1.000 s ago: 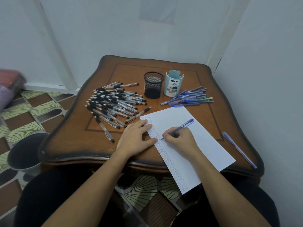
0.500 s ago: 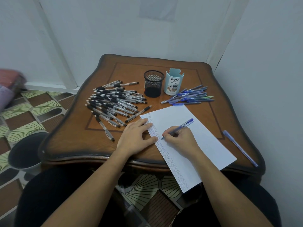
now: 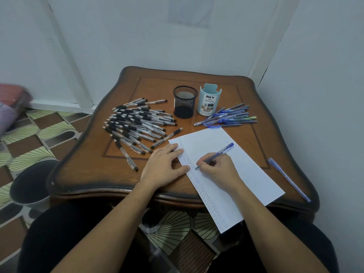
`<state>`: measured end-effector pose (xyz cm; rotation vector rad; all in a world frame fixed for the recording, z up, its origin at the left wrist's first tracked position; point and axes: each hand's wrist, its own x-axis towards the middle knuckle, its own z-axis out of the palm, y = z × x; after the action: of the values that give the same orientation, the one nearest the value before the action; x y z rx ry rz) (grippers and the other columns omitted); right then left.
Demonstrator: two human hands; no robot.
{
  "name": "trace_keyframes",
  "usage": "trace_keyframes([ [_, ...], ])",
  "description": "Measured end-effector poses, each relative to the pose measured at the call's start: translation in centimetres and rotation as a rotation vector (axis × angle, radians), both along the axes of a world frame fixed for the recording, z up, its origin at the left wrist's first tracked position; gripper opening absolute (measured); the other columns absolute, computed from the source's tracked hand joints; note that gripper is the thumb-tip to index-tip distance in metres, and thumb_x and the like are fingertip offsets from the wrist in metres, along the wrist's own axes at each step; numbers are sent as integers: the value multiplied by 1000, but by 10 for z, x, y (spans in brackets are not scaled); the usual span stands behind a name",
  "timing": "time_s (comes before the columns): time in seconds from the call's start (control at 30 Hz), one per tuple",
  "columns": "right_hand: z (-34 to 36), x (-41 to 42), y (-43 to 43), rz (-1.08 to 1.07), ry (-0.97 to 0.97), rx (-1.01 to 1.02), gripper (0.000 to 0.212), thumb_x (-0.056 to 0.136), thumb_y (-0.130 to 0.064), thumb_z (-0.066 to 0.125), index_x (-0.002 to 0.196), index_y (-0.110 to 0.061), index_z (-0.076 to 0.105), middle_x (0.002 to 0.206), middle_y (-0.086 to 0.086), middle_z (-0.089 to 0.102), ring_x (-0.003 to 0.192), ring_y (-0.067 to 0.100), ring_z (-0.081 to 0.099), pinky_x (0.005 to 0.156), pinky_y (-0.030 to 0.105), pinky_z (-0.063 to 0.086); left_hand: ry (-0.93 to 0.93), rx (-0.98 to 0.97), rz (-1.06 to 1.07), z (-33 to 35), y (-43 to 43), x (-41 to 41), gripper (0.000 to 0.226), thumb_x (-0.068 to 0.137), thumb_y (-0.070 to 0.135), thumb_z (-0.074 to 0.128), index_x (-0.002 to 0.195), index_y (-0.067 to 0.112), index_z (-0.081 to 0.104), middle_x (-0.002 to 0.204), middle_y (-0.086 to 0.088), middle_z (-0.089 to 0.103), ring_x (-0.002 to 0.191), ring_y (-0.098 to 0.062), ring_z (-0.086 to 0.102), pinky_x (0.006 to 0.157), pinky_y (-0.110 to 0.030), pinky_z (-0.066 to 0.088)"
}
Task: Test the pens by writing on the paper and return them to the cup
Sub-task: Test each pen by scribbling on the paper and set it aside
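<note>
The left hand [image 3: 164,166] presses flat on the paper [image 3: 232,172]; the right hand [image 3: 218,168] grips a blue pen [image 3: 216,154], tip on the sheet. Beyond stand two empty-looking cups [image 3: 185,104]. The overhanging paper could slip if the flat hand lifts.

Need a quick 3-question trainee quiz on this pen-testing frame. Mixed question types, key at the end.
1. True or false: the black mesh cup holds pens.
2. The right hand grips: A) a black-grip pen, B) a blue pen, C) nothing.
3. Fill in: the left hand lies flat with its fingers on the ___ edge of the sheet of paper.
Key: 1 false; 2 B; 3 left.
</note>
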<state>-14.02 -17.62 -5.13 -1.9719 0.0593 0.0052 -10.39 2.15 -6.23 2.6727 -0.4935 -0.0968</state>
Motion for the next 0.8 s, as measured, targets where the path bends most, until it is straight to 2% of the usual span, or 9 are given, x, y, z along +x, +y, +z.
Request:
trace_keyframes([
  [0.17, 0, 0, 0, 3, -12, 4, 12, 89, -11, 67, 83, -12, 78, 76, -8, 70, 79, -1, 62, 56, 10, 44, -1, 6, -3, 1, -1, 1, 69, 87, 67, 50, 146, 34, 39, 158, 10, 27, 145, -11, 21, 119, -39, 14],
  [0.43, -2, 1, -1, 11, -22, -29, 13, 87, -12, 67, 81, -16, 78, 75, -11, 71, 83, 7, 64, 59, 15, 50, -8, -11, -4, 0, 0, 0, 69, 86, 67, 51, 145, 33, 41, 157, 10, 29, 144, -11, 23, 119, -39, 16],
  [0.8, 0, 0, 1, -10, -15, -7, 12, 88, -10, 66, 83, -11, 77, 74, -11, 70, 81, 0, 63, 57, 10, 46, -4, 0, -1, 0, -1, 1, 70, 86, 68, 51, 146, 34, 40, 157, 10, 28, 144, -12, 23, 119, -39, 16],
])
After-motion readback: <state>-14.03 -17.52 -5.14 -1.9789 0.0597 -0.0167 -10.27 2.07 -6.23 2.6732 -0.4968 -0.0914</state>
